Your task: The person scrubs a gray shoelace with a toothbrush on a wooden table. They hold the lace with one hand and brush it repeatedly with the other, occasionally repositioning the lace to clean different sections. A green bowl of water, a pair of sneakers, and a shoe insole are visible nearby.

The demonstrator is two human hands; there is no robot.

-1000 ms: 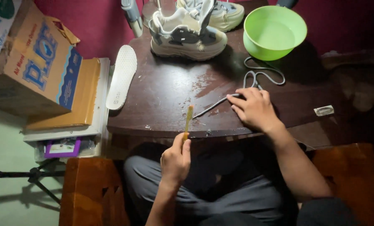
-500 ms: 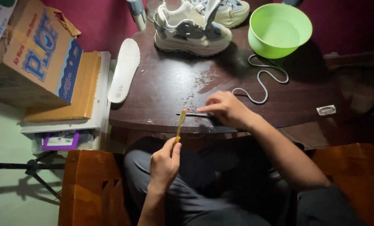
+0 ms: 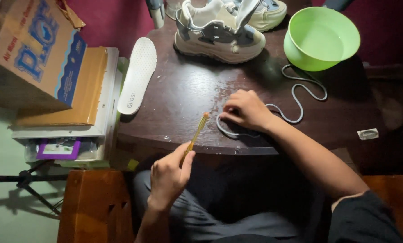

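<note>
Head view: a dark, scuffed round table [image 3: 188, 90] before a maroon wall. The left hand [image 3: 167, 177] pinches a yellow toothbrush [image 3: 196, 135] over the table's near edge; the right hand [image 3: 246, 109], fingers curled, presses a grey shoelace [image 3: 300, 96] flat. Nearby sit sneakers [image 3: 219, 33], a green bowl [image 3: 323, 38] and an insole [image 3: 137, 74].

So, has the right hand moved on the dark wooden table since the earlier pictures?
Yes. The right hand has slid left along the dark wooden table, away from the light green plastic bowl, dragging the grey shoelace with it.

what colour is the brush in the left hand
Yellow-orange brush, held in the left hand; head view.
</note>
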